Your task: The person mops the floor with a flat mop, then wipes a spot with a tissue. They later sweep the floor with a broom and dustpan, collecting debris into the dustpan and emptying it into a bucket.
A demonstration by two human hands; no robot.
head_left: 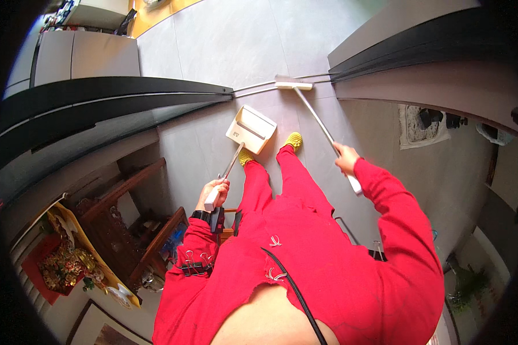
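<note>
My left hand (214,192) is closed round the white grip of a long-handled dustpan. The cream dustpan (262,127) rests by my left foot, its open side facing away from me. In my right hand (346,159) is the handle of a broom, gripped near its white end. The silver stick runs forward and left to the white broom head (294,85), which lies across the metal floor track at the doorway. Its bristles look slightly blurred. A gap of grey floor separates broom head and dustpan.
Dark sliding door panels (121,95) stand left and right (408,52) of the doorway, with a floor track (256,91) between. My yellow shoes (293,140) are just behind it. Wooden furniture (121,224) is at left; a pale mat (423,126) with dark items lies at right.
</note>
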